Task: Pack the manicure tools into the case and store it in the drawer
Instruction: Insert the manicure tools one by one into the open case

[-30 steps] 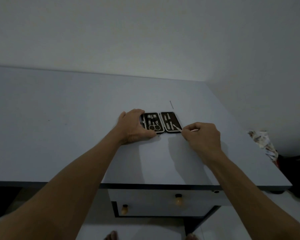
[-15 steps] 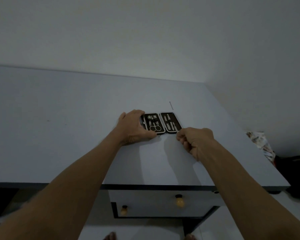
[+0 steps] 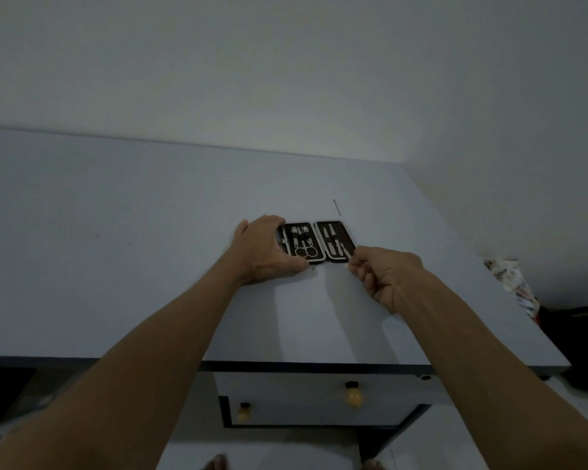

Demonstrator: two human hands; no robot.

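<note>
The manicure case [image 3: 319, 240] lies open flat on the desk top [image 3: 116, 249], well back from the front edge and toward the right side, with scissors [image 3: 305, 251] strapped in its left half and slim tools in its right. The left hand [image 3: 263, 252] grips the case's left edge, thumb along its near edge. The right hand [image 3: 384, 276] is clenched at the case's near right corner, and whether it pinches anything cannot be told; a thin dark tool [image 3: 336, 207] lies just behind the case.

case [image 3: 335, 239] on table [image 3: 116, 266], drawer [image 3: 302, 400] below
</note>
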